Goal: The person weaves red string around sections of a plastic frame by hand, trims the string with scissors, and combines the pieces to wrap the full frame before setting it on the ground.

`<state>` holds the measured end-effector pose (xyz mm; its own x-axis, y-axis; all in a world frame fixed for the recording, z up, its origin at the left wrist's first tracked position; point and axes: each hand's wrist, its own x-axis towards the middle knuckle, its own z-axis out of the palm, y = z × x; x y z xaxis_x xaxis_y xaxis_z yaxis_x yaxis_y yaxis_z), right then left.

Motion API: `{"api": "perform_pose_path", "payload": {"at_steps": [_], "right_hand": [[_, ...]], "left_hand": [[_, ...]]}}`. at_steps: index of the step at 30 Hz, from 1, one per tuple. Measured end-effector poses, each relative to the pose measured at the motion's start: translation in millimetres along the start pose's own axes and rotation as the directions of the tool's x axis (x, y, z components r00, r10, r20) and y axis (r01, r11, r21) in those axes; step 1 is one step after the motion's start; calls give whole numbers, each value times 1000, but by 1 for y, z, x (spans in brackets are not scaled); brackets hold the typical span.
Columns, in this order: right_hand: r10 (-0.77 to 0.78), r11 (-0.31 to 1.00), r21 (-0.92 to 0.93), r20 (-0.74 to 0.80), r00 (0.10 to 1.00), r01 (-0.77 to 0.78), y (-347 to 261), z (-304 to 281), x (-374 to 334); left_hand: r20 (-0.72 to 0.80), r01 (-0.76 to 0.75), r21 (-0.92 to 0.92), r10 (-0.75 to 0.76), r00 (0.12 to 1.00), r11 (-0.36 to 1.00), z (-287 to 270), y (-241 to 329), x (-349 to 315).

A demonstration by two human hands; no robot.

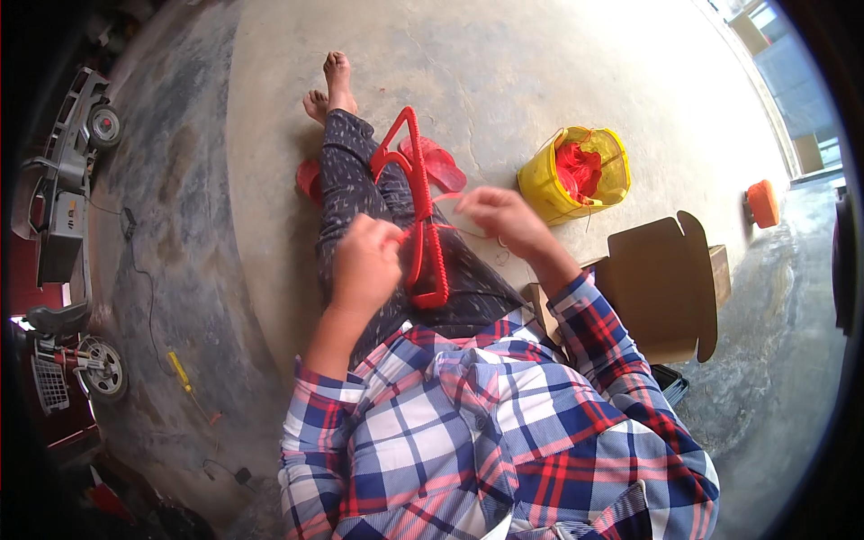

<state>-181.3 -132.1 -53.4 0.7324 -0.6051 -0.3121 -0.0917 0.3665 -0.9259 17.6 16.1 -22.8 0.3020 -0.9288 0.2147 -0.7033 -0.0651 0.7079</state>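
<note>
Across my lap lies a long red frame [421, 191], bent into open loops at both ends and wrapped along much of its length in ridged red strip. My left hand [367, 261] is closed at its left side, near the middle, with a bit of red strip [405, 236] at the fingertips. To the right of the frame my right hand [506, 216] is raised, slightly blurred, its fingers pinched on the end of a thin red strip [447, 196] that runs toward the frame. My patterned dark trousers [346, 180] show beneath.
A yellow bucket [537, 184] holding a red bundle [578, 171] stands ahead on the right. Nearer is an open cardboard box [661, 288]. Red slippers [441, 169] lie by my legs. An orange-red object [762, 204] sits far right; wheeled vehicles [67, 207] and a cable line the left.
</note>
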Motion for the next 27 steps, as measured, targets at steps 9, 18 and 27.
{"api": "perform_pose_path", "payload": {"at_steps": [9,18,27], "right_hand": [[-171,777,-593,126,977,212,20,18,-5],[-509,721,573,56,859,390,-117,36,-43],[-594,717,585,229,771,379,-144,85,-114]], "left_hand": [[383,514,-710,-349,855,481,45,-13,-10],[562,610,-791,-353,748,34,75,-32,13],[618,636,-764,-402,675,-108,87,-42,17]]}}
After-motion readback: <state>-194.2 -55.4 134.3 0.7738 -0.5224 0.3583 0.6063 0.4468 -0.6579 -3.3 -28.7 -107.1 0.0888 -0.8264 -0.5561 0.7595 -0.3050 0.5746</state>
